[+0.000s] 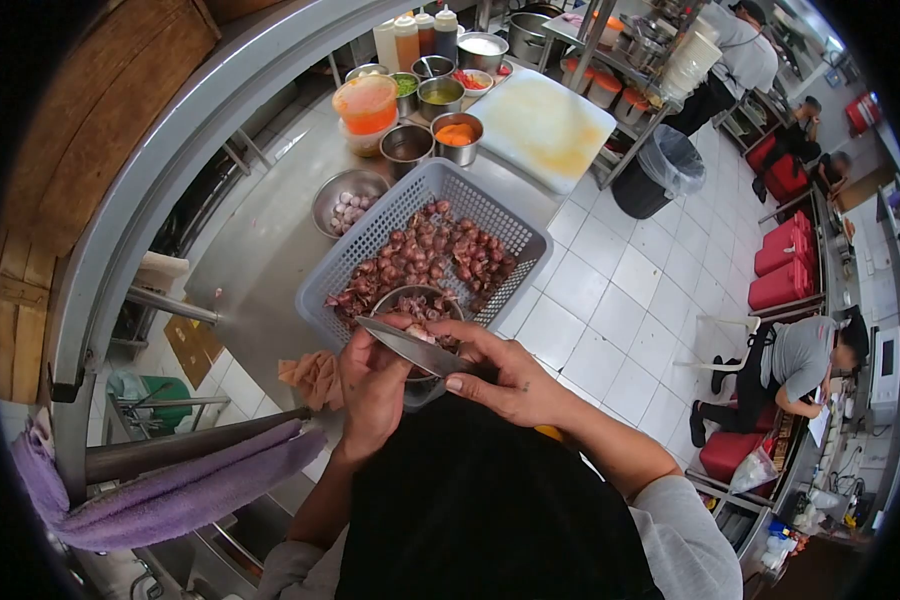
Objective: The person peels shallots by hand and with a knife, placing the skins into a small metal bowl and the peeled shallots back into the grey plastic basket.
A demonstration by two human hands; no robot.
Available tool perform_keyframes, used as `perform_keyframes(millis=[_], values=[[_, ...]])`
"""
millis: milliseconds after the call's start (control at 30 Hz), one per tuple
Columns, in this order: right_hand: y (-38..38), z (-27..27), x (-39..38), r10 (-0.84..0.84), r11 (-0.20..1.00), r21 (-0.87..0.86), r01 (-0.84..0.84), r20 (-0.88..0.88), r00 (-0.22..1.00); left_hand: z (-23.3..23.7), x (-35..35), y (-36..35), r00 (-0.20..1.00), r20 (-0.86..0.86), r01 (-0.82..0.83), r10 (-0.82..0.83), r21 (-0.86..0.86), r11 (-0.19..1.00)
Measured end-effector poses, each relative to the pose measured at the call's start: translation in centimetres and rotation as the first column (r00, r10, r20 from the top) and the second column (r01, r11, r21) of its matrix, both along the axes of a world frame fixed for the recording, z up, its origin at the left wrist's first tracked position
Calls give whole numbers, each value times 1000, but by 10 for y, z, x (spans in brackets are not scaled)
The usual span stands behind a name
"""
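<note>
My right hand (505,378) is closed on a knife, its blade (410,347) lying slantwise between my hands. My left hand (373,383) holds a small pale shallot (419,331) at the blade, its fingers bent round it. Below them a metal bowl (382,304) with shallots and peels stands at the near end of a grey perforated basket (523,227). Many reddish-brown shallots (410,254) fill much of that basket. Peeled shallots (350,209) lie in another metal bowl (327,188) to the left of it.
Behind the basket stand metal pots (407,146), an orange-filled tub (365,104), squeeze bottles and a white cutting board (540,130). A brown cloth (313,380) lies left of my hands. A purple towel (190,490) hangs lower left. Several people are at the right.
</note>
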State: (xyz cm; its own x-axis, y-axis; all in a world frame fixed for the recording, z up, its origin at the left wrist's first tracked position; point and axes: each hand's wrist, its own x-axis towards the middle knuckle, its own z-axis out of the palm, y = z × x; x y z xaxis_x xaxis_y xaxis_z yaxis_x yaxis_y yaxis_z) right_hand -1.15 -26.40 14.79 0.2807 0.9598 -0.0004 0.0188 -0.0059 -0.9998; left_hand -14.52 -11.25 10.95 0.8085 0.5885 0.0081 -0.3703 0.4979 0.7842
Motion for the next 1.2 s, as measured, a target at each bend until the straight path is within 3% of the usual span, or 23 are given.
perform_keyframes(millis=[233,300,333,400,600,833,933,1000,1100,1200], values=[[3,-5,-1,-10,997,71,7,55,998,0,-2,2,998,-47,-43,45,59,997],[2,-5,1,-1,999,45,9,-185,983,-1,-4,6,996,-28,86,-85,47,995],[0,-5,3,0,999,45,8,-186,983,0,-4,6,996,-28,84,-83,47,995],[-4,-4,7,8,987,-142,-69,-394,919,0,-3,4,996,-18,82,-82,11,997],[1,-6,-2,36,998,46,-31,-122,992,-1,-2,2,999,-32,-4,5,56,998],[3,-11,-4,-10,994,104,15,-43,999,1,-5,4,998,-61,-13,17,62,998],[0,-11,2,18,1000,10,-16,-185,983,0,-6,7,997,-42,58,-57,14,998],[-1,-14,6,39,997,-45,-65,-436,899,-3,-6,8,993,-27,112,-113,-18,994],[0,-14,7,30,997,-45,-65,-547,837,-2,-3,5,997,-5,82,-82,-49,995],[1,-16,8,33,997,-42,-63,-508,861,2,0,1,998,20,58,-57,-65,996]])
